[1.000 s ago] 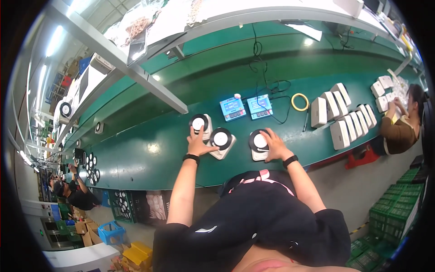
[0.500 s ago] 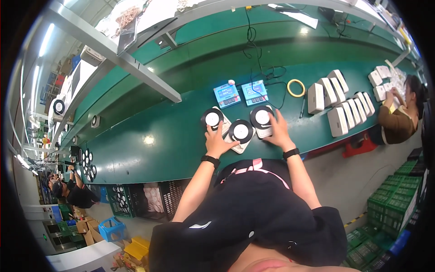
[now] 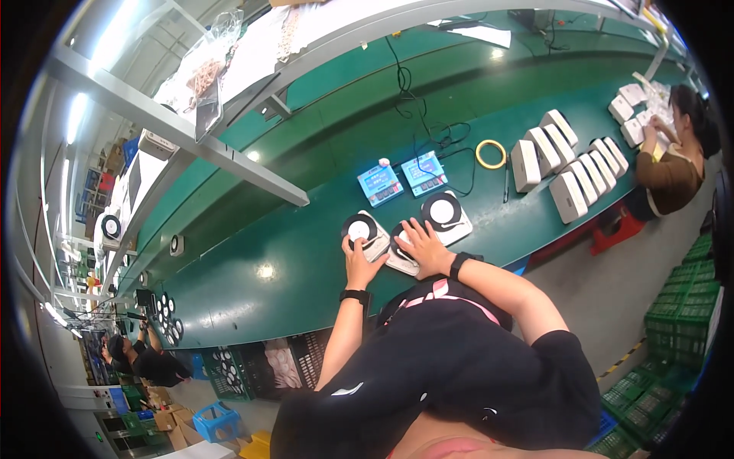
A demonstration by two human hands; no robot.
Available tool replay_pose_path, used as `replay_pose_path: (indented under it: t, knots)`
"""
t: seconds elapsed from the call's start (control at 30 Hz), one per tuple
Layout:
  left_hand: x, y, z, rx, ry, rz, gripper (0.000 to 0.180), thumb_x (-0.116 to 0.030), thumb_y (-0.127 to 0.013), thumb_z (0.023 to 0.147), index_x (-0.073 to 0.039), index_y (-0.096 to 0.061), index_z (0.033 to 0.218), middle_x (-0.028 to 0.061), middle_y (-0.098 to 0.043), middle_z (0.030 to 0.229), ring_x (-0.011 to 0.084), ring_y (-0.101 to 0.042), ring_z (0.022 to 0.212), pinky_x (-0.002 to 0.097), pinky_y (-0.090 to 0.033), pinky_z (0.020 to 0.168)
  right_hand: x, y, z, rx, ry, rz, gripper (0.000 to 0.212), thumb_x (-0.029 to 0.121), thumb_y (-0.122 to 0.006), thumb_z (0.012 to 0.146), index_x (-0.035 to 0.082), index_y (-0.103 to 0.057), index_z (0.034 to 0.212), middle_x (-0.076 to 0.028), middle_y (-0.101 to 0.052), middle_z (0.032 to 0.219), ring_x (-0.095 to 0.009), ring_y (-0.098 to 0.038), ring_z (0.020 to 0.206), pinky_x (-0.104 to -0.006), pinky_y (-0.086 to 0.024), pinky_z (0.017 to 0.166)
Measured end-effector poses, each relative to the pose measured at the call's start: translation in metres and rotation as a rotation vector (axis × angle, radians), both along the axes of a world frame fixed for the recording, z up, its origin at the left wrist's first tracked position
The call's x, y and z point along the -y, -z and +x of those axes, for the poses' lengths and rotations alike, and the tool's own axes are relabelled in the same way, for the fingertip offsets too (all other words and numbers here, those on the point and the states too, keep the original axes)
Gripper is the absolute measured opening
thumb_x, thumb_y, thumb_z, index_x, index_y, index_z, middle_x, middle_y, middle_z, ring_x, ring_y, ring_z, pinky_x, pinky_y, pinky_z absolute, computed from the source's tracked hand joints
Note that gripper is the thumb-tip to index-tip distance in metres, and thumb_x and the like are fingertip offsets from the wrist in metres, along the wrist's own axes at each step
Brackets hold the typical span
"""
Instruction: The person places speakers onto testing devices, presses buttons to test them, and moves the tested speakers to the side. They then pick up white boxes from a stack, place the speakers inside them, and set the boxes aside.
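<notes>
Three small white turntable-shaped devices with black discs lie side by side on the green bench in front of me. My left hand [image 3: 362,266] rests over the near edge of the left turntable [image 3: 375,245], fingertips on its disc and thumb spread towards the middle one. Across the middle turntable [image 3: 401,262] my right hand [image 3: 427,250] lies with fingers spread, covering much of its disc. The right turntable [image 3: 459,231] sits just beyond that hand, its disc and pale arm uncovered.
Two blue boxes with screens [image 3: 380,183] stand behind the turntables, with black cables. Farther right are a yellow tape ring [image 3: 491,154], a dark pen [image 3: 506,184] and rows of white devices [image 3: 568,196]. A co-worker [image 3: 675,153] sits at the right; a metal beam [image 3: 260,177] crosses upper left.
My right hand has left the right turntable and moved left onto the middle one. My left hand stays at the left turntable, its thumb drawn closer. The view has shifted a little.
</notes>
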State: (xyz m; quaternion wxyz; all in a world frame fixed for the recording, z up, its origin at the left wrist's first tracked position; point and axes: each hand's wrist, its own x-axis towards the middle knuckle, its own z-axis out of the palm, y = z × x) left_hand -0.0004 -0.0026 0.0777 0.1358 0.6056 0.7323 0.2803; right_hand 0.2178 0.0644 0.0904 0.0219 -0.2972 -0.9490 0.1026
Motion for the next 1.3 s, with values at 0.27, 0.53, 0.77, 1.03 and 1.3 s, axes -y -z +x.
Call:
replay_pose_path:
  t: [0.27, 0.53, 0.77, 1.03, 1.3]
  knots:
    - [0.025, 0.002, -0.003, 0.058, 0.047, -0.005, 0.053, -0.026, -0.083, 0.063, -0.008, -0.047, 0.097, 0.021, -0.029, 0.138, 0.0407, -0.043, 0.119, 0.0438, -0.043, 0.091, -0.047, 0.016, 0.011, -0.08, -0.279, -0.057, 0.086, 0.018, -0.076, 0.054, 0.017, -0.042, 0.134, -0.012, -0.027, 0.147, -0.032, -0.024, 0.137, -0.0507, -0.024, 0.108]
    - [0.063, 0.039, 0.008, 0.094, -0.121, 0.163, 0.063, -0.034, -0.068, 0.078, -0.002, -0.042, 0.126, 0.0229, -0.032, 0.14, 0.0383, -0.038, 0.126, 0.0438, -0.034, 0.101, -0.044, 0.025, 0.021, -0.366, -0.062, -0.085, 0.074, 0.013, -0.07, 0.061, 0.015, -0.044, 0.131, -0.012, -0.031, 0.145, -0.031, -0.028, 0.135, -0.047, -0.024, 0.109]
    - [0.075, 0.056, 0.001, -0.154, -0.1, 0.067, 0.075, -0.049, -0.049, 0.087, 0.003, -0.031, 0.137, 0.0226, -0.04, 0.136, 0.0358, -0.034, 0.13, 0.0442, -0.026, 0.105, -0.047, 0.035, 0.029, -0.417, 0.368, -0.101, 0.083, 0.026, -0.068, 0.067, 0.014, -0.032, 0.14, -0.016, -0.023, 0.149, -0.031, -0.02, 0.139, -0.047, -0.017, 0.111]
    - [0.073, 0.058, 0.0, -0.144, -0.1, 0.062, 0.074, -0.05, -0.049, 0.086, 0.002, -0.032, 0.137, 0.0215, -0.039, 0.137, 0.0358, -0.033, 0.13, 0.0446, -0.026, 0.105, -0.05, 0.034, 0.025, -0.12, 0.349, -0.063, 0.088, 0.037, -0.068, 0.068, 0.023, -0.026, 0.144, -0.016, -0.014, 0.152, -0.029, -0.013, 0.141, -0.0454, -0.012, 0.112]
    - [0.071, 0.059, -0.001, -0.146, -0.093, 0.072, 0.076, -0.048, -0.053, 0.084, 0.004, -0.033, 0.135, 0.0202, -0.04, 0.137, 0.0361, -0.034, 0.13, 0.0452, -0.026, 0.105, -0.052, 0.029, 0.021, -0.072, 0.387, -0.062, 0.087, 0.044, -0.067, 0.069, 0.029, -0.027, 0.144, -0.015, -0.011, 0.152, -0.028, -0.012, 0.141, -0.0466, -0.009, 0.112]
